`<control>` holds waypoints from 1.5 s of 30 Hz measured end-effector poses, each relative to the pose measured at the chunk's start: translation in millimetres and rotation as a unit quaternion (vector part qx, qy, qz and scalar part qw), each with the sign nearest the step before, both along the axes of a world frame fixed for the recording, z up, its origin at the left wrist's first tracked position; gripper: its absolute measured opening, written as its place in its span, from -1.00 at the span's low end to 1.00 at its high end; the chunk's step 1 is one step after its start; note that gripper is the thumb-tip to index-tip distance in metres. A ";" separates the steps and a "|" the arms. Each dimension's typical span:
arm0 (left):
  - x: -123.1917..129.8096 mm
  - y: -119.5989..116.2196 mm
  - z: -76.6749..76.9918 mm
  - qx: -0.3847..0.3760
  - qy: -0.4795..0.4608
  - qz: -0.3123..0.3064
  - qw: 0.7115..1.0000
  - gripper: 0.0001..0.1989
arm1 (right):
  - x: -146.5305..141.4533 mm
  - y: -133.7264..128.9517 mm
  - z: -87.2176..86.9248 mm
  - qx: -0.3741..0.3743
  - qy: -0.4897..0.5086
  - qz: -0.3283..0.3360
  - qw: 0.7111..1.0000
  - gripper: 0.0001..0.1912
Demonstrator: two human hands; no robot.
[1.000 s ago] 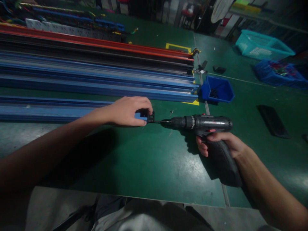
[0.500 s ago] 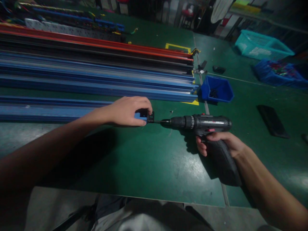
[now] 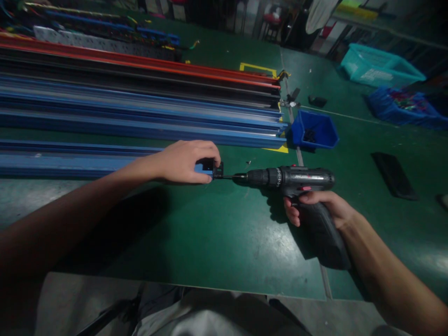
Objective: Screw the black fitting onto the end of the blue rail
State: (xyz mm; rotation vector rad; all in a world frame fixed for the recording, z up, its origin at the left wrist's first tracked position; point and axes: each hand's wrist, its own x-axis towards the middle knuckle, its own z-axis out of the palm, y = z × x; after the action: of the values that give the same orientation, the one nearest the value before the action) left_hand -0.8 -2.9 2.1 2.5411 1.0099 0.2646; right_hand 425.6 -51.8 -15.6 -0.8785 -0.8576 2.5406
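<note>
My left hand (image 3: 189,161) grips the right end of the nearest blue rail (image 3: 70,161), its thumb and fingers around the end. A small black end piece (image 3: 219,169) sits at that end. My right hand (image 3: 324,207) is wrapped round the handle of a black cordless drill (image 3: 297,178), which lies level and points left. The drill's thin bit (image 3: 227,177) reaches the black end piece. Just above the bit's line, a small screw (image 3: 248,162) lies on the green table (image 3: 224,242).
Behind are more blue rails (image 3: 157,128), a red rail (image 3: 157,64) and wiring. A blue bin (image 3: 324,130) with small black parts stands right of the rails. Further right are a black flat object (image 3: 394,175), a blue tray (image 3: 378,105) and a teal basket (image 3: 367,65).
The whole view has shifted very slightly. Both hands, the drill and the rail hold the same positions relative to one another.
</note>
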 end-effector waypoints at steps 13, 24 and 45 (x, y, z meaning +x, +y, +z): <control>1.7 -1.3 1.8 -0.001 -0.006 0.000 1.000 -0.70 | 1.9 0.7 -2.4 0.020 -0.005 0.006 1.000 -0.72; 0.8 0.0 -0.5 0.001 -0.008 -0.003 1.000 -0.70 | 3.1 0.9 -3.3 0.033 -0.013 0.013 0.999 -0.73; 2.3 -0.9 2.3 -0.008 -0.003 0.006 1.000 -0.69 | 4.7 -0.4 -4.1 0.036 -0.023 0.011 0.999 -0.75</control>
State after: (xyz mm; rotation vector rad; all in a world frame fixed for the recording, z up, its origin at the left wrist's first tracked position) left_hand 1.6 -3.8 4.4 2.5193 1.0202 0.2667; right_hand 430.3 -52.2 -19.6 -0.9125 -0.9703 2.5001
